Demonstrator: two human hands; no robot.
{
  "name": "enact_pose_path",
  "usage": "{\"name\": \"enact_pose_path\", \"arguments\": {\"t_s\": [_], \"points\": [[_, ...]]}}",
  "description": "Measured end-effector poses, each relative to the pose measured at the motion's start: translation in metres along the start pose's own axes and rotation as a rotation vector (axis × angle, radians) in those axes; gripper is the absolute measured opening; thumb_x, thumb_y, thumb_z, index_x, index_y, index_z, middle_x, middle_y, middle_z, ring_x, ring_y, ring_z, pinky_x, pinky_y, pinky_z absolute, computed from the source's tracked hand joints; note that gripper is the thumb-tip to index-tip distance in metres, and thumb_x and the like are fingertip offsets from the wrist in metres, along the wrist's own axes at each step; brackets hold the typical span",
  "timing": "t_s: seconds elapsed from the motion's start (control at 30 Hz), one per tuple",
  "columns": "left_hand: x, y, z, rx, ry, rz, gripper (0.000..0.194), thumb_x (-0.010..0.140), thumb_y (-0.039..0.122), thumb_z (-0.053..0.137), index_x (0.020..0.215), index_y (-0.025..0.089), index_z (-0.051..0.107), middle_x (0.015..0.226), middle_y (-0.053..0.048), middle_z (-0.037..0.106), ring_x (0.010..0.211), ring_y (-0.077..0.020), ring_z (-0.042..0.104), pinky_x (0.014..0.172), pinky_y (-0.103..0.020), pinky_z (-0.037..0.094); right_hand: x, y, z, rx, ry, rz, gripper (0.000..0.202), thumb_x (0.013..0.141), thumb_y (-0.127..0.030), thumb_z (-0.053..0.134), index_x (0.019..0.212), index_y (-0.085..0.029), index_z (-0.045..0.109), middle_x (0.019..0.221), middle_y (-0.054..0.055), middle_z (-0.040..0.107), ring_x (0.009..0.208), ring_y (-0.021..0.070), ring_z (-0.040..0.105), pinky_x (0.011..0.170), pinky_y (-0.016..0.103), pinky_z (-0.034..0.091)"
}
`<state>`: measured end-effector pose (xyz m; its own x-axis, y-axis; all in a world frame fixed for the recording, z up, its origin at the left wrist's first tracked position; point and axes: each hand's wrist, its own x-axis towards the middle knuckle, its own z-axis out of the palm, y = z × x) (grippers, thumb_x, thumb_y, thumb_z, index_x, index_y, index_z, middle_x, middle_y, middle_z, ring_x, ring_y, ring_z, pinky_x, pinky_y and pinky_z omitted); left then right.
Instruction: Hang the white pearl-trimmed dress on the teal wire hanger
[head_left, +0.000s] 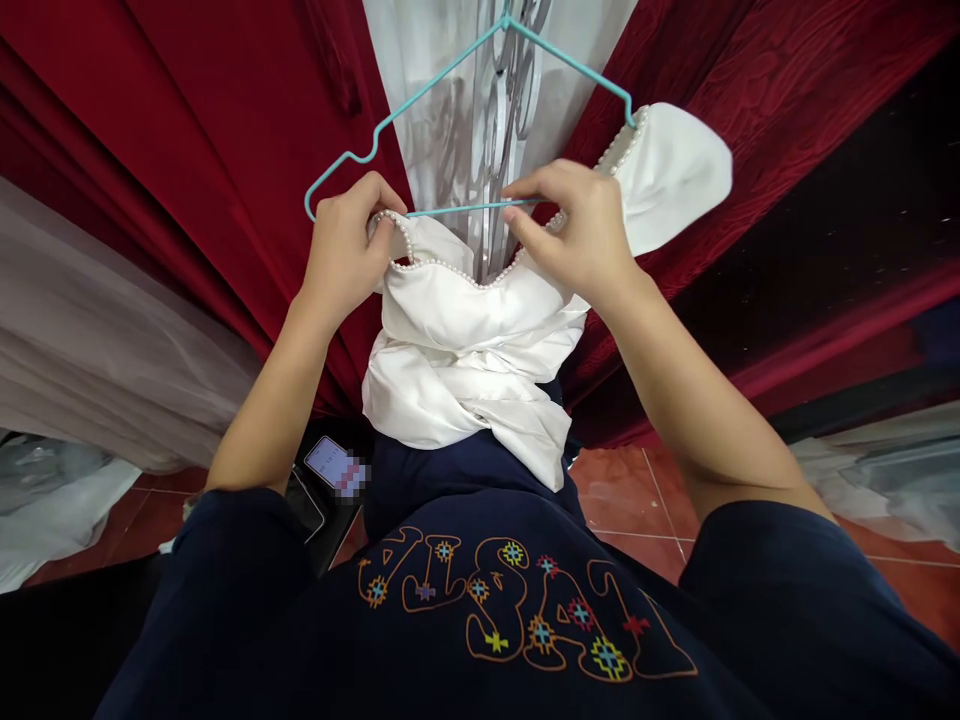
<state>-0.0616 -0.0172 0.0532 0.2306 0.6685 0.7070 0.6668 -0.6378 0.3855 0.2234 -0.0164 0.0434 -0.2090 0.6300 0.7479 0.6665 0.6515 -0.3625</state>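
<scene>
A white dress (480,310) with pearl beads along its neckline lies bunched over my lap. A light blue wire hanger (450,60) is held above it. One shoulder of the dress (675,180) hangs on the hanger's right end, while the left end is bare. My left hand (352,245) pinches the pearl-edged strap near the hanger's bottom bar. The bar runs between the thumb and index finger of my right hand (574,225), which grip it near the middle. The lower fingers of both hands are partly hidden.
Dark red drapes (187,150) hang on the left, with more red fabric (810,120) on the right. White cloth and silvery ornament (499,130) stand straight ahead. A lit phone (330,462) lies on a dark surface at my left. Sheer fabric (885,470) spreads over the red tile floor (622,490).
</scene>
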Motion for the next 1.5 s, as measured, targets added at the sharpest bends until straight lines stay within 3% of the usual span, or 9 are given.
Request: {"name": "enact_pose_path", "arguments": {"t_s": [0.17, 0.23, 0.37, 0.47, 0.67, 0.83, 1.03, 1.33, 1.5], "points": [[0.002, -0.013, 0.002, -0.016, -0.014, -0.008, 0.013, 0.098, 0.036, 0.063, 0.103, 0.03, 0.073, 0.107, -0.007, 0.077, 0.108, -0.0339, 0.073, 0.1, -0.048, 0.054, 0.016, 0.015, -0.022, -0.215, 0.4, 0.075, 0.042, 0.073, -0.002, 0.066, 0.106, -0.027, 0.069, 0.115, 0.009, 0.068, 0.111, 0.0255, 0.061, 0.099, 0.043, 0.053], [0.001, -0.013, -0.002, -0.014, -0.008, 0.001, 0.015, 0.098, 0.039, 0.063, 0.1, 0.031, 0.075, 0.107, -0.006, 0.078, 0.108, -0.034, 0.073, 0.101, -0.048, 0.053, 0.023, 0.019, -0.033, -0.368, 0.429, 0.183, 0.059, 0.06, 0.008, 0.064, 0.111, -0.022, 0.072, 0.126, 0.013, 0.067, 0.121, 0.029, 0.059, 0.104, 0.045, 0.05], [0.003, -0.017, -0.006, -0.047, -0.013, -0.008, 0.022, 0.096, 0.047, 0.065, 0.099, 0.03, 0.077, 0.106, -0.004, 0.08, 0.101, -0.0314, 0.07, 0.093, -0.049, 0.053, 0.029, 0.024, -0.062, -0.33, 0.234, 0.397, 0.041, 0.068, 0.002, 0.065, 0.1, -0.017, 0.082, 0.095, 0.007, 0.072, 0.09, 0.0214, 0.063, 0.083, 0.038, 0.046], [0.005, -0.02, -0.007, -0.063, -0.007, -0.025, 0.022, 0.094, 0.049, 0.067, 0.099, 0.031, 0.078, 0.103, -0.004, 0.08, 0.096, -0.0311, 0.068, 0.09, -0.05, 0.052, 0.029, 0.033, -0.084, -0.203, 0.211, 0.397, 0.028, 0.077, -0.005, 0.063, 0.091, -0.014, 0.086, 0.064, -0.001, 0.052, 0.062, 0.0081, 0.043, 0.066, 0.03, 0.031], [0.008, -0.021, -0.007, -0.051, -0.038, -0.044, 0.025, 0.094, 0.051, 0.065, 0.099, 0.03, 0.078, 0.1, 0.0, 0.078, 0.095, -0.0276, 0.065, 0.088, -0.047, 0.051, 0.012, 0.051, -0.112, -0.356, 0.359, 0.429, 0.043, 0.077, 0.007, 0.06, 0.104, -0.014, 0.087, 0.081, 0.009, 0.075, 0.066, 0.0114, 0.058, 0.064, 0.03, 0.037], [0.01, -0.019, -0.003, -0.021, -0.085, -0.054, 0.022, 0.095, 0.04, 0.061, 0.101, 0.026, 0.077, 0.104, 0.0, 0.077, 0.093, -0.0241, 0.064, 0.09, -0.044, 0.047, -0.007, 0.014, -0.105, -0.454, 0.147, 0.56, 0.022, 0.072, 0.002, 0.078, 0.084, -0.017, 0.079, 0.073, 0.005, 0.07, 0.063, 0.0121, 0.057, 0.066, 0.032, 0.046], [0.008, -0.014, -0.006, -0.042, -0.092, -0.081, 0.024, 0.094, 0.046, 0.061, 0.099, 0.028, 0.076, 0.099, 0.001, 0.078, 0.103, -0.0273, 0.066, 0.091, -0.044, 0.048, -0.005, -0.004, -0.082, -0.437, 0.158, 0.529, 0.031, 0.068, 0.003, 0.071, 0.064, -0.022, 0.053, 0.065, 0.001, 0.057, 0.073, 0.0199, 0.062, 0.088, 0.042, 0.054], [0.01, -0.015, -0.003, -0.024, -0.085, -0.077, 0.013, 0.094, 0.028, 0.063, 0.097, 0.022, 0.075, 0.098, 0.002, 0.078, 0.087, -0.0195, 0.064, 0.087, -0.038, 0.05, -0.01, -0.043, -0.118, -0.526, -0.151, 0.816, 0.039, 0.069, 0.005, 0.087, 0.059, -0.022, 0.061, 0.054, -0.003, 0.051, 0.057, 0.0119, 0.048, 0.067, 0.038, 0.041], [0.008, -0.02, 0.001, -0.092, -0.014, 0.008, 0.013, 0.095, 0.027, 0.065, 0.089, 0.024, 0.077, 0.089, -0.001, 0.078, 0.082, -0.0239, 0.069, 0.081, -0.039, 0.056, -0.008, -0.036, -0.104, -0.402, -0.169, 0.474, 0.023, 0.083, -0.003, 0.08, 0.092, -0.024, 0.083, 0.064, -0.001, 0.058, 0.062, 0.012, 0.051, 0.069, 0.034, 0.045]]}}
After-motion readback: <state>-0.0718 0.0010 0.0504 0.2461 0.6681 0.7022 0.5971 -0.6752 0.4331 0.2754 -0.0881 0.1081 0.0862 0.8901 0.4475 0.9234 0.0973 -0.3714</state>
